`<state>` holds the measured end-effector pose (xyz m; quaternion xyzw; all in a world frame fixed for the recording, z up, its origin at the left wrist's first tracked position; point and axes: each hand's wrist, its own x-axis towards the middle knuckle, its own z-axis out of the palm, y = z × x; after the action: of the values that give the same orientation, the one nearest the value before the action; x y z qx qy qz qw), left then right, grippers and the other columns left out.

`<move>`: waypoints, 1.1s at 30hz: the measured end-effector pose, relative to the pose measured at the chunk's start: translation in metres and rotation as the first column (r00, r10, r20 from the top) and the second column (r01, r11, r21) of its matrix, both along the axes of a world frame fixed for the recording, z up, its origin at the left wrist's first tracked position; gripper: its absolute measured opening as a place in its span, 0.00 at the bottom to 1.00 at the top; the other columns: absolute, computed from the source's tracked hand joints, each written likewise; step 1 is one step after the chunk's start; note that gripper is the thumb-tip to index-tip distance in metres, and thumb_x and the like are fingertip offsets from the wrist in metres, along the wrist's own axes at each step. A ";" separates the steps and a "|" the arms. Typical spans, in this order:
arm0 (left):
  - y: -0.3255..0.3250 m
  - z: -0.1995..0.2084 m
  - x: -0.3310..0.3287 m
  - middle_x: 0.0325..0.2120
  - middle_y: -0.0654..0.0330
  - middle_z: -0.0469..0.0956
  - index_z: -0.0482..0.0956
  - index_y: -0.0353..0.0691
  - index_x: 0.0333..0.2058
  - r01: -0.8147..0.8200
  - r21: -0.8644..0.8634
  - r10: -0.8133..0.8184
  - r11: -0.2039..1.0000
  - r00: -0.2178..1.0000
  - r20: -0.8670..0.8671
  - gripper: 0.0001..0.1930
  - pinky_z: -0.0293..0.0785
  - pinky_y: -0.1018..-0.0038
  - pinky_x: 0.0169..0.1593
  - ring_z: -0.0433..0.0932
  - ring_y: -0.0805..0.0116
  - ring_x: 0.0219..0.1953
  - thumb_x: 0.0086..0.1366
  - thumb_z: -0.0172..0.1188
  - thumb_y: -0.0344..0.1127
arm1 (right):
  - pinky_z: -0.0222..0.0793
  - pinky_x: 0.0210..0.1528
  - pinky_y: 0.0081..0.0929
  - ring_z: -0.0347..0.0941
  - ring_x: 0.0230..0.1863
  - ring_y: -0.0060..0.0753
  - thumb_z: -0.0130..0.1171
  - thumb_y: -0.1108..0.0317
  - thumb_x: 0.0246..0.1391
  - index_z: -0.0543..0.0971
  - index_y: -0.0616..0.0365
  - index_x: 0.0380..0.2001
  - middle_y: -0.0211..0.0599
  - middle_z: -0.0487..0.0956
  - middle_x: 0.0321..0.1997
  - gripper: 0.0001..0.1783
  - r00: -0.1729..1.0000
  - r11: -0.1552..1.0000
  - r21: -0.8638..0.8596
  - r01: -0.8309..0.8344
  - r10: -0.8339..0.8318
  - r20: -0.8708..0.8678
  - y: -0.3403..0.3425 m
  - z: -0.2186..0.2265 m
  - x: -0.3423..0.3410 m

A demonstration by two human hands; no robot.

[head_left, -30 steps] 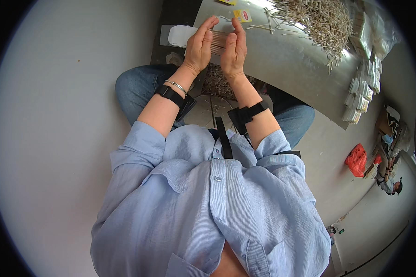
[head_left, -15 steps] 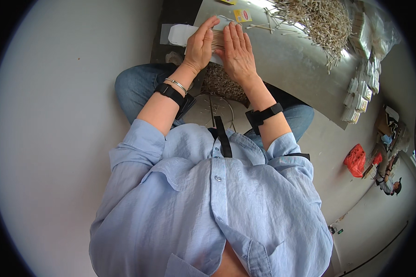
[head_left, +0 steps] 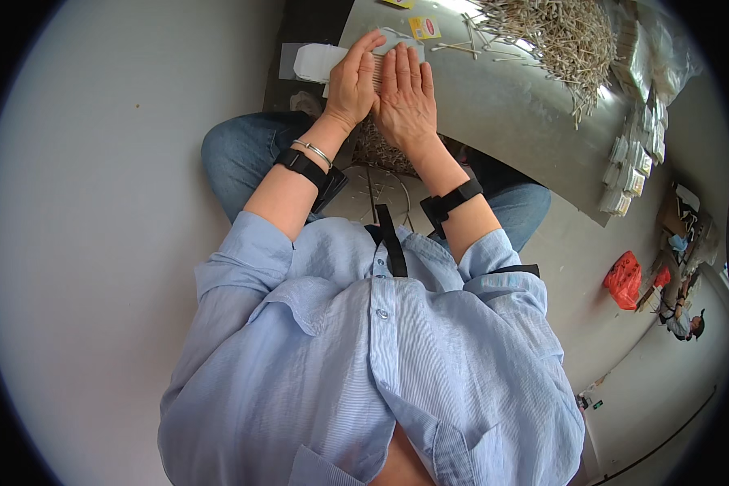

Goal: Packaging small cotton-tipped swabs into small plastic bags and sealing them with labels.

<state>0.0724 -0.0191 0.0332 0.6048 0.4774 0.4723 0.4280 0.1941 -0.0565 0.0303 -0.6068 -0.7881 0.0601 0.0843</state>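
Note:
A row of cotton swabs [head_left: 377, 73] lies at the table's near-left edge, mostly covered by my two hands. Against its left side stands my left hand [head_left: 353, 87], fingers stretched out and slightly curved, thumb along the sticks. My right hand [head_left: 406, 99] lies palm down over the right part of the row, its fingers straight. The heels of both hands nearly touch. Just left of my left hand is an unfolded white plastic pack [head_left: 319, 62]. Another pale, clear-looking pack piece [head_left: 400, 37] shows beyond my fingertips.
A large heap of loose swabs [head_left: 563, 40] covers the metal table's [head_left: 510, 113] far right, with yellow cards [head_left: 424, 27] nearer me. Filled packs [head_left: 630, 166] line its right edge. Below the near edge sits more swabs [head_left: 374, 147]. A red bag [head_left: 624, 280] is on the floor; another person [head_left: 682, 322] is far right.
My right hand has slid left and slightly toward me, narrowing the strip of swabs visible between the hands. My left hand has barely moved.

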 end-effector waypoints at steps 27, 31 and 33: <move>0.002 -0.008 -0.008 0.61 0.49 0.63 0.58 0.33 0.61 0.072 -0.071 -0.049 0.995 0.958 0.283 0.27 0.49 0.70 0.68 0.59 0.60 0.65 0.74 0.34 0.49 | 0.31 0.73 0.43 0.38 0.74 0.50 0.40 0.39 0.60 0.51 0.68 0.65 0.54 0.48 0.71 0.45 0.999 1.000 0.005 0.024 -0.024 -0.024 -0.001 -0.001 -0.006; 0.003 -0.007 -0.010 0.61 0.50 0.63 0.57 0.34 0.62 0.113 -0.066 -0.093 0.991 0.965 0.245 0.27 0.50 0.71 0.67 0.59 0.60 0.65 0.74 0.34 0.50 | 0.31 0.73 0.44 0.38 0.73 0.52 0.41 0.41 0.60 0.52 0.70 0.65 0.56 0.49 0.71 0.45 1.000 1.000 0.011 -0.023 0.022 0.002 0.000 -0.001 -0.002; 0.002 -0.008 -0.011 0.61 0.50 0.63 0.57 0.34 0.62 0.119 -0.055 -0.103 0.991 0.966 0.237 0.27 0.50 0.71 0.67 0.59 0.60 0.65 0.74 0.34 0.49 | 0.31 0.72 0.44 0.38 0.73 0.53 0.41 0.41 0.60 0.52 0.71 0.65 0.57 0.49 0.71 0.45 0.999 0.999 0.008 -0.039 0.039 0.008 -0.001 0.000 -0.001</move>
<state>0.0609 -0.0176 0.0256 0.5556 0.4052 0.4988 0.5276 0.1926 -0.0573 0.0299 -0.5913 -0.8003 0.0560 0.0823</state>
